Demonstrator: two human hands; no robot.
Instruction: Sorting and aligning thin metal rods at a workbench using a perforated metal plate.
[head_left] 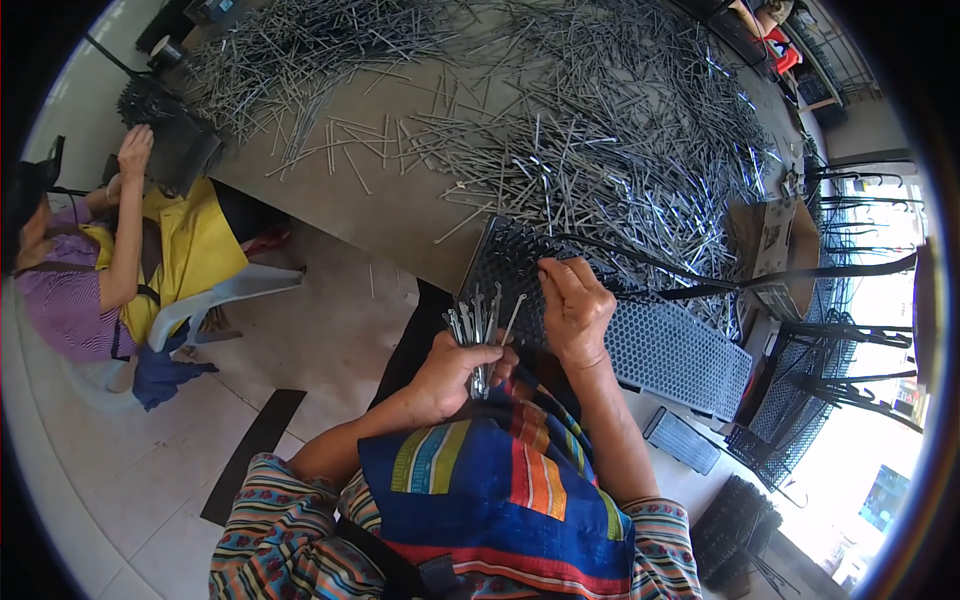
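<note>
My left hand [452,372] grips a bundle of thin metal pins [478,322], their ends fanned upward. My right hand [574,308] pinches one metal pin against a black perforated tray [660,345] that leans from my lap onto the table edge. The tray's near corner holds several pins stuck in its holes. A large heap of loose metal pins [600,150] covers the brown table [400,210] just beyond the tray.
At the left a person in a yellow apron [185,255] sits on a white plastic chair, one hand on another filled black tray [165,135]. Black metal racks [850,290] stand at the right. More filled trays [735,520] lie on the floor at lower right.
</note>
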